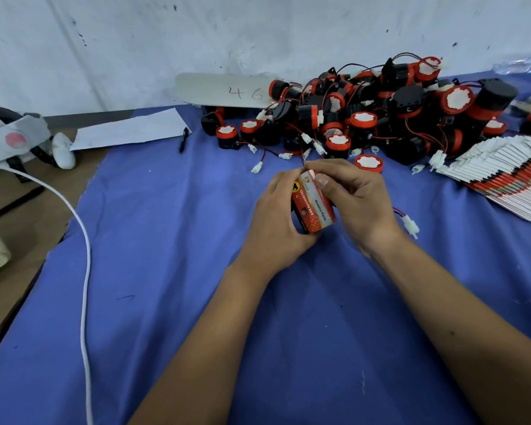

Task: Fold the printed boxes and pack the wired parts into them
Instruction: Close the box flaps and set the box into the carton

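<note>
The printed box (312, 204) sits upright between both hands above the blue surface (172, 271): left hand (276, 222) wraps its side, right hand (354, 197) thumb presses the top flap. Best to steady the body while tucking squarely. Beyond the hands lies the wired parts pile (365, 118); right of them, flat boxes (509, 179).

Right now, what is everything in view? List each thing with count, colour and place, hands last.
printed box: one, red and white, held in both hands at centre
wired parts: a pile, too many to count, black and red, far right of cloth
flat boxes: one fanned stack, white and red, right edge
loose connector: one, white, beside right wrist
pen: one, black, far left of pile
paper sheet: one, white, beside pen
cord: one, white, left
cloth: one, blue, covering table
left hand: grips box
right hand: pinches box top
</note>
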`<act>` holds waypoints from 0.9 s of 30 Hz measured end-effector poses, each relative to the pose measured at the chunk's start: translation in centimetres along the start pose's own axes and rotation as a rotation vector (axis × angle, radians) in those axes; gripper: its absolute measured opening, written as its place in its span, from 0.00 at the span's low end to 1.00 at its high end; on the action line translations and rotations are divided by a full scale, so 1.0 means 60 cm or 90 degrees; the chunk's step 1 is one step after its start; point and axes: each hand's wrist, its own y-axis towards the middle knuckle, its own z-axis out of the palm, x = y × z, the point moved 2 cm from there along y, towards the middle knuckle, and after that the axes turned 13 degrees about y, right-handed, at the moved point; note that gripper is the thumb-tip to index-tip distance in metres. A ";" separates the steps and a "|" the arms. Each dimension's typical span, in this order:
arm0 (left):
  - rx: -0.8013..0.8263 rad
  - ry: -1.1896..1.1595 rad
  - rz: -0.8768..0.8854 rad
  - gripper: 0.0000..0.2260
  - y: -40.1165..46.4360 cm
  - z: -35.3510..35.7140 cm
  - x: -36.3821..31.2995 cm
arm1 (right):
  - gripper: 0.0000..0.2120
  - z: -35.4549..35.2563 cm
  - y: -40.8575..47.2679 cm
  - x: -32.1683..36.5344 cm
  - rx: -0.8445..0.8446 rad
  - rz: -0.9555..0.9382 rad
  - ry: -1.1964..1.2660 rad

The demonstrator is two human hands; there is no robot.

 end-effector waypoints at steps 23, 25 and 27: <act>0.380 -0.408 -0.183 0.41 -0.025 -0.007 -0.036 | 0.12 -0.020 -0.010 0.017 0.177 0.111 0.087; 0.392 -0.467 -0.193 0.42 -0.025 -0.011 -0.038 | 0.09 -0.020 -0.010 0.022 0.188 0.107 0.107; 0.395 -0.503 -0.204 0.38 -0.026 -0.010 -0.041 | 0.08 -0.019 -0.012 0.026 0.211 0.100 0.121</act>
